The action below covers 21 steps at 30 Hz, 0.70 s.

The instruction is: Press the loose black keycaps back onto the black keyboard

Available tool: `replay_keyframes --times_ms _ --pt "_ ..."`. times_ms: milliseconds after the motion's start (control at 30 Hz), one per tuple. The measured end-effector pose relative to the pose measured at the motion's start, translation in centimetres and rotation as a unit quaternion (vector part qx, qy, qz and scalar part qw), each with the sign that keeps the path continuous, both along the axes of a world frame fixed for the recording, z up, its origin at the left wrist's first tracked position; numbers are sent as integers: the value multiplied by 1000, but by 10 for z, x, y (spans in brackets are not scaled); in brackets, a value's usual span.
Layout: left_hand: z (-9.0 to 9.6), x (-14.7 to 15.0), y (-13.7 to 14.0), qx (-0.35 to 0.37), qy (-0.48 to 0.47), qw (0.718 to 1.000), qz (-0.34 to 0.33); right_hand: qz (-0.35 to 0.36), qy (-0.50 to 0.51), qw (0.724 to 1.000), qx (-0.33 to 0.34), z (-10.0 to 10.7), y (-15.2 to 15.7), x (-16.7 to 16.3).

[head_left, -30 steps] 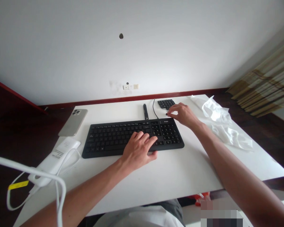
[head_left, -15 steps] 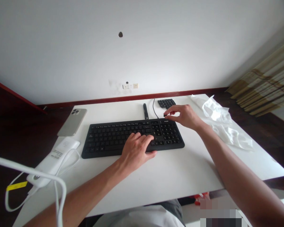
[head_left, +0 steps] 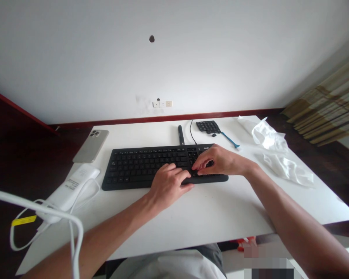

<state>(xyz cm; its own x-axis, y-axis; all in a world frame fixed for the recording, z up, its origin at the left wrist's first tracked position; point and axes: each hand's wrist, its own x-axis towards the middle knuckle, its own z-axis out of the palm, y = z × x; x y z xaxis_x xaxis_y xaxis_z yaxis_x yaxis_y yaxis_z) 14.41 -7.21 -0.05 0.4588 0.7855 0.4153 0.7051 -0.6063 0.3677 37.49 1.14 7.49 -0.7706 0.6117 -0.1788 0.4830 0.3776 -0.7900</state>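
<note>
- Black keys are covering the keyboard (head_left: 139, 170), which is lying flat near the middle of the white table (head_left: 206, 219); you are working over one keyboard.
- Your right hand (head_left: 216, 161) is now bending over its right-hand keys, having left the spot behind it where it was pinching a small dark piece; the work is apparently shifting onto the keyboard itself.
- Its thumb and forefinger are curling close together; you cannot tell whether they are gripping anything.
- Your left hand (head_left: 170, 180) is resting with fingers loosely spread on the keys, gripping nothing visible, its thumb reaching the front edge.
- Behind, one patch of small keys (head_left: 208, 126) is sitting beside one separate key (head_left: 214, 135) and one blue stick (head_left: 230, 140), now showing uncovered.
- One black pen (head_left: 180, 135) and one cable (head_left: 193, 132) are lying nearby.
- Farther out, one phone (head_left: 91, 146) is lying left, and crumpled plastic (head_left: 287, 168) is spreading right; its pieces are defying a sure count.
</note>
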Motion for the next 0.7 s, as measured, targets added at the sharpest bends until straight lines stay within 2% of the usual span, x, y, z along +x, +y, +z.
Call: replay_keyframes --times_ms 167,433,700 --pt "3 1 -1 -14 -4 1000 27 10 -20 999 23 -1 -4 -4" --pt "0 0 1 -13 -5 1000 7 46 -50 990 126 3 -12 -12" --pt "0 -1 0 -8 -8 1000 7 45 -93 978 182 1 -22 -16"
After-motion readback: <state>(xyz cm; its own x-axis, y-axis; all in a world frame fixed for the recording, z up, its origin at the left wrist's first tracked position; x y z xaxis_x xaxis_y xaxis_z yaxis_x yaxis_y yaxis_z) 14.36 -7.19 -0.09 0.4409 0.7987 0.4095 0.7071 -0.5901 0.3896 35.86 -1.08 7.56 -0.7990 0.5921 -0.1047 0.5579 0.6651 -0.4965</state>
